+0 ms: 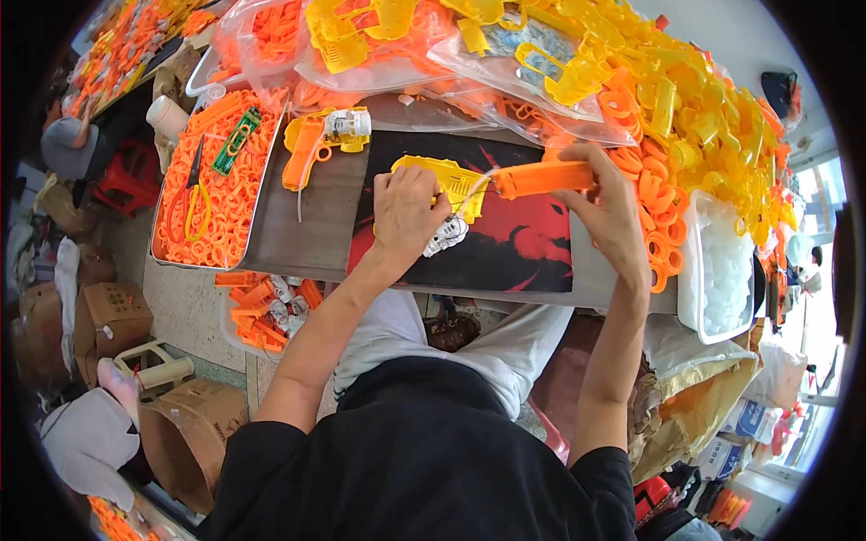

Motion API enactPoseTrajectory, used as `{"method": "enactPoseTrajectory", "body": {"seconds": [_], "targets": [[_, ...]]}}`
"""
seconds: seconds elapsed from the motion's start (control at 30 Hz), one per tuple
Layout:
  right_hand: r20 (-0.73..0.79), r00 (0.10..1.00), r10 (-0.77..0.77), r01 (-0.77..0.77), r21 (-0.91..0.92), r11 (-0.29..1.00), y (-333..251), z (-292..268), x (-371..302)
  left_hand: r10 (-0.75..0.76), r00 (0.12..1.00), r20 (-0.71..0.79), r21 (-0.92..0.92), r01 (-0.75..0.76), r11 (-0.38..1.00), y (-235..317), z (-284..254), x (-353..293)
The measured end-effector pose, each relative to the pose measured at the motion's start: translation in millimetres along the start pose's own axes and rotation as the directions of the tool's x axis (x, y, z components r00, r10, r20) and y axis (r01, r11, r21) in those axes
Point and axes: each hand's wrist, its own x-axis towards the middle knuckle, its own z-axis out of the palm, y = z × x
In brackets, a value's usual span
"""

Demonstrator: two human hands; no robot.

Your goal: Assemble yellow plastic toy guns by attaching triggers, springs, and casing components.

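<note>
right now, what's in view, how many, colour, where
mat: one, black-red, on table
shell: one, yellow, over mat
part: one, orange, right of shell
mechanism: one, white, over mat
assembly: one, orange-yellow-white, left of mat
tray: one, silver, table's left
small pieces: many, orange, in tray
scissors: one, yellow-handled, in tray
strip: one, green, in tray
rings: many, orange, right of mat
shell pile: one, yellow, back right
bin: one, white, table's right
cartons: several, brown, floor left
left fingers: several, bare, on shell
right fingers: several, bare, holding part

Holds yellow shell in left hand at frame centre, orange part in right hand, right of centre.
</note>
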Motion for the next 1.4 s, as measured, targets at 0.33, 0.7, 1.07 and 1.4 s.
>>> {"method": "enactPoseTrajectory", "body": {"seconds": [0.33, 0.7, 1.07, 1.4], "targets": [[-0.137, 0.989, -0.059, 0.057, -0.019, 0.998, -21.1, 10.7, -28.2, -0.111, 0.966, 0.232, -0.528, 0.221, 0.820, 11.7, 4.4, 29.3], [-0.364, 0.930, 0.050, 0.009, 0.160, 0.987, 15.5, 48.1, -6.8, 0.520, 0.845, 0.124, -0.379, -0.444, 0.812, 65.1, -16.7, -4.3], [0.149, 0.711, -0.687, 0.693, -0.314, 0.649, -22.4, 126.6, -62.0, -0.411, 0.864, 0.291, -0.744, 0.474, 0.471, -10.1, -63.2, -23.2], [-0.314, 0.943, 0.110, -0.215, -0.325, 0.921, -22.0, 176.5, -86.8, 0.090, 0.989, 0.115, -0.053, -0.084, 0.995, -2.9, -58.5, -26.5]]}}
